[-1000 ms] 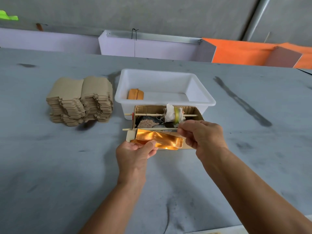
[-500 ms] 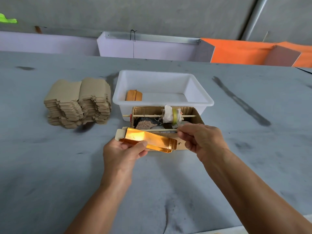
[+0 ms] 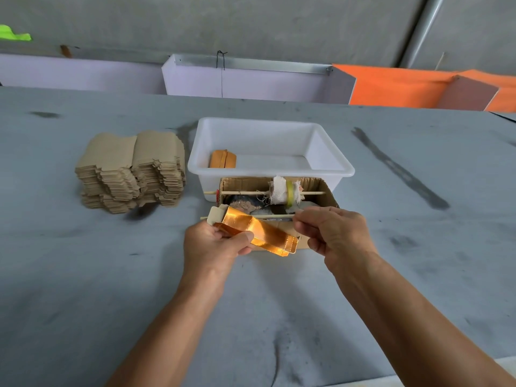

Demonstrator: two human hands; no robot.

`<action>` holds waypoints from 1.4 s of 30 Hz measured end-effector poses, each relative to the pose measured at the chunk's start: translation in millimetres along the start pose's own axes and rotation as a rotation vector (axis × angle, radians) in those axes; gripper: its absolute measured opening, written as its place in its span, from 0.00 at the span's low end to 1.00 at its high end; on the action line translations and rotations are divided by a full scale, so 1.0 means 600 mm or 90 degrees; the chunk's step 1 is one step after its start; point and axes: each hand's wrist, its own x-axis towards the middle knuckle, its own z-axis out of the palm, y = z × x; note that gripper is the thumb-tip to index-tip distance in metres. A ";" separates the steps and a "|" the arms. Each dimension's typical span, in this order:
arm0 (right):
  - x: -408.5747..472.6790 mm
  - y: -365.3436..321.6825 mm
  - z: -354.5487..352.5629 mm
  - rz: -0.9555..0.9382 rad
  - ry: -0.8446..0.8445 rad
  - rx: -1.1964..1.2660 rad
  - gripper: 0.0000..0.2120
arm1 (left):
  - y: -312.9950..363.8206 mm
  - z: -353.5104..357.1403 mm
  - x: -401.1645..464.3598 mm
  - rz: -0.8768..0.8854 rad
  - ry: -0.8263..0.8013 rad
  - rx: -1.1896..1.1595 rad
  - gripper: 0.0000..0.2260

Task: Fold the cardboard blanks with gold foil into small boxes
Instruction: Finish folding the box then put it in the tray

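My left hand (image 3: 215,247) pinches a partly folded cardboard blank with gold foil (image 3: 259,233) at its left end, thumb on the foil. The blank slants down to the right, its side flaps turned up and its right end free. My right hand (image 3: 337,236) is just right of it, fingers curled, pinching the end of a thin wooden stick (image 3: 273,217) that lies across an open cardboard box (image 3: 326,191). A tall stack of flat brown blanks (image 3: 131,171) stands on the grey table at the left.
A white plastic tub (image 3: 332,152) sits behind the cardboard box and holds a folded gold box (image 3: 223,159). A cloth-wrapped roll (image 3: 282,189) hangs on a second stick over the cardboard box. Purple and orange bins line the table's far edge.
The blank has come away from my right hand; my left hand now holds it alone and has tilted its right end down. My right hand has stayed at the stick.
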 end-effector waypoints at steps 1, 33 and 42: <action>-0.001 0.001 0.001 -0.001 -0.003 -0.004 0.07 | -0.001 0.001 0.000 0.004 0.006 0.000 0.10; -0.023 0.036 -0.013 0.077 -0.022 0.007 0.01 | -0.003 0.003 0.001 -0.015 0.037 0.012 0.10; -0.016 0.043 -0.013 0.086 -0.034 0.007 0.01 | -0.004 0.002 0.003 -0.021 0.037 0.006 0.11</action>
